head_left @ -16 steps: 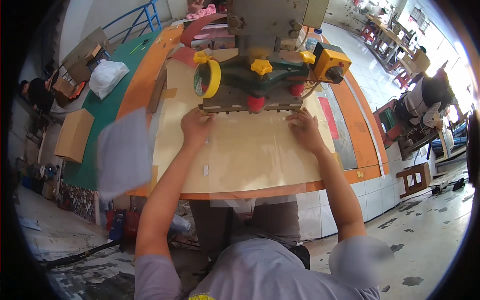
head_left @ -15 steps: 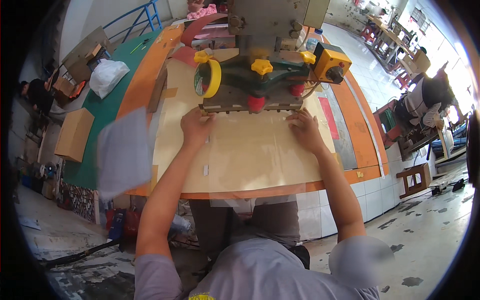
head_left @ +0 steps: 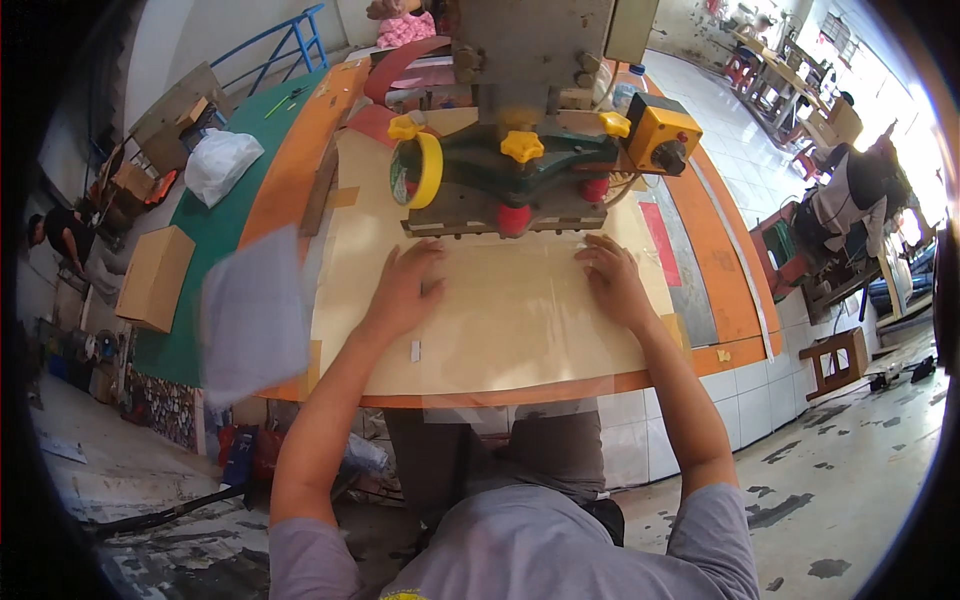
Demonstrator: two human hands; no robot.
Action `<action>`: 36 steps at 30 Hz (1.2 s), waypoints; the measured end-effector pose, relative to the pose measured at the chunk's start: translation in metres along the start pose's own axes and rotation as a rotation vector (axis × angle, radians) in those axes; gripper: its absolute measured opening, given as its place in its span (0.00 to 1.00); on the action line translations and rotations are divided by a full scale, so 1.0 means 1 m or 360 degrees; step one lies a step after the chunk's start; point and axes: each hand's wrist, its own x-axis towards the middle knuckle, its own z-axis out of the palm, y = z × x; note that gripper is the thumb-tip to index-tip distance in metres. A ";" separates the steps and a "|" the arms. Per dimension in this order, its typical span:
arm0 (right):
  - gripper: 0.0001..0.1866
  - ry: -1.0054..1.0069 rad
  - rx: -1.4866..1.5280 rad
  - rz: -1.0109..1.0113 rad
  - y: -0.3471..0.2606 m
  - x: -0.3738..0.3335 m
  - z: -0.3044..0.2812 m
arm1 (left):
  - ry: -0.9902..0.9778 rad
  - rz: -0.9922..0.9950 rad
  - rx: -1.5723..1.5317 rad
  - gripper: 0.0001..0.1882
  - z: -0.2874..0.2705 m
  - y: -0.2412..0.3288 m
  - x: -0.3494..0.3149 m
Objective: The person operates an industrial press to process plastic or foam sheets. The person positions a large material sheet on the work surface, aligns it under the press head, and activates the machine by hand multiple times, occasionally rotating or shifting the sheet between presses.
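Observation:
A clear plastic sheet (head_left: 515, 340) lies on the cream board (head_left: 345, 250) in front of the press head (head_left: 520, 212), its near end hanging over the table's front edge. My left hand (head_left: 405, 290) rests on the sheet's left side, fingers toward the press and thumb apart. On the right side, my right hand (head_left: 615, 285) lies with its fingers loosely bent and apart. Both hands are open, just short of the press's lower bar. Yellow knobs (head_left: 522, 147) and red knobs (head_left: 514, 219) sit on the press, with a yellow tape roll (head_left: 428, 170) at its left.
A yellow control box (head_left: 662, 135) with a black dial is at the press's right. Left of the board are a pale hanging sheet (head_left: 255, 315), a cardboard box (head_left: 157, 278) and a white plastic bag (head_left: 222, 165) on a green surface. Other people are in the background.
Both hands have drawn back slightly toward me from the press's lower bar. Their fingers, earlier at the sheet's far corners, are now looser and farther apart.

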 end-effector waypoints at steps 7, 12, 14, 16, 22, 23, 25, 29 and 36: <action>0.18 -0.0093 0.0018 -0.0077 -0.023 -0.013 -0.001 | -0.0079 0.0081 0.0274 0.22 -0.006 0.009 -0.006; 0.19 -0.0105 -0.0090 0.0003 -0.036 -0.042 -0.010 | -0.0040 0.0155 0.0361 0.19 -0.019 0.020 -0.034; 0.19 -0.0028 -0.0124 0.0024 -0.049 -0.056 -0.015 | -0.0115 0.0032 0.0087 0.19 -0.030 0.026 -0.053; 0.19 -0.0033 -0.0130 0.0036 -0.060 -0.061 -0.016 | 0.0117 0.0044 0.0067 0.18 -0.039 0.034 -0.053; 0.20 0.0000 -0.0119 0.0064 -0.068 -0.061 -0.015 | 0.1031 0.0264 0.0250 0.18 -0.076 0.072 0.018; 0.20 0.0001 -0.0105 0.0068 -0.067 -0.062 -0.013 | 0.1100 0.0368 0.0422 0.18 -0.079 0.071 0.029; 0.20 0.0019 -0.0122 0.0046 -0.063 -0.067 -0.011 | 0.1061 0.0426 0.0555 0.18 -0.079 0.060 0.035; 0.21 0.0025 -0.0174 0.0020 -0.061 -0.073 -0.013 | 0.0920 0.0714 0.0949 0.16 -0.101 0.065 0.036; 0.20 0.0049 -0.0191 0.0040 -0.067 -0.068 -0.011 | 0.0943 0.0984 0.0523 0.19 -0.156 0.072 0.065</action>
